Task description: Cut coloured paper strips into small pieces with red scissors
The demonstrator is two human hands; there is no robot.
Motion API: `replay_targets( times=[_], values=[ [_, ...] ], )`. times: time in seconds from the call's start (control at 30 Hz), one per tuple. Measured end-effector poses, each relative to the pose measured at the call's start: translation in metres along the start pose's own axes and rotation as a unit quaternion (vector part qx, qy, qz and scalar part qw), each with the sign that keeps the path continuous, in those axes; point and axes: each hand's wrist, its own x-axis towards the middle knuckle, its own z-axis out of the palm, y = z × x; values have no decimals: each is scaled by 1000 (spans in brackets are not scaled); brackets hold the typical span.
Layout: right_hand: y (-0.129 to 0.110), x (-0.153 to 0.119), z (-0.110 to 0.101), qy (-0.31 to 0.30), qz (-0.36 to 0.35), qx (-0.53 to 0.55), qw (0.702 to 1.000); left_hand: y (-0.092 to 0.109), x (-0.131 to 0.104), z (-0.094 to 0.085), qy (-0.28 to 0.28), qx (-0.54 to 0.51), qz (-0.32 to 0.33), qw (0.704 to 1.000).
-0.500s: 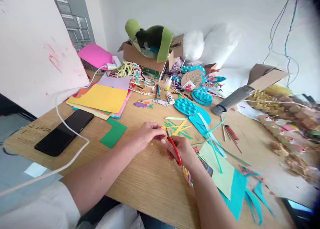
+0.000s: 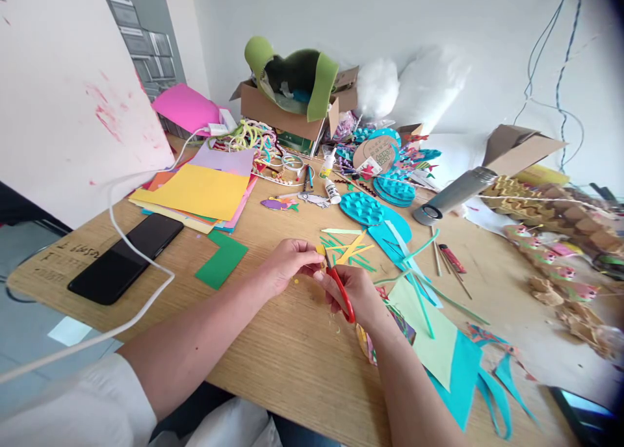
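Observation:
My left hand [image 2: 295, 263] pinches a small yellow paper piece [image 2: 320, 249] between thumb and fingers. Red-handled scissors [image 2: 341, 293] are in my right hand [image 2: 353, 294], their blades pointing up and left against the yellow piece. Just beyond my hands, yellow strips [image 2: 351, 247] lie crossed over thin green strips [image 2: 363, 264]. A green paper piece [image 2: 221, 262] rests on the table left of my left hand. Under my right forearm, a patterned item is partly hidden.
Stacked coloured paper [image 2: 195, 192] and a black phone [image 2: 125, 258] lie left, crossed by a white cable [image 2: 146, 258]. Glue bottles [image 2: 332, 191], blue egg-tray pieces [image 2: 361, 209] and a metal flask [image 2: 453, 195] stand or lie behind. Light green paper [image 2: 429, 336] lies right.
The small yellow piece and the scissor blades at it have shifted very slightly. Both hands are almost where they were, with the same holds.

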Motion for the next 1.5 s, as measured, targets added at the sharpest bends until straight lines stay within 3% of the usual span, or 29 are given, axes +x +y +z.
replay_targets(
  times=[1.5],
  values=[
    [-3, -2, -3, -22, -1, 13, 1000, 5, -3, 1, 11, 26, 17, 999]
  ],
)
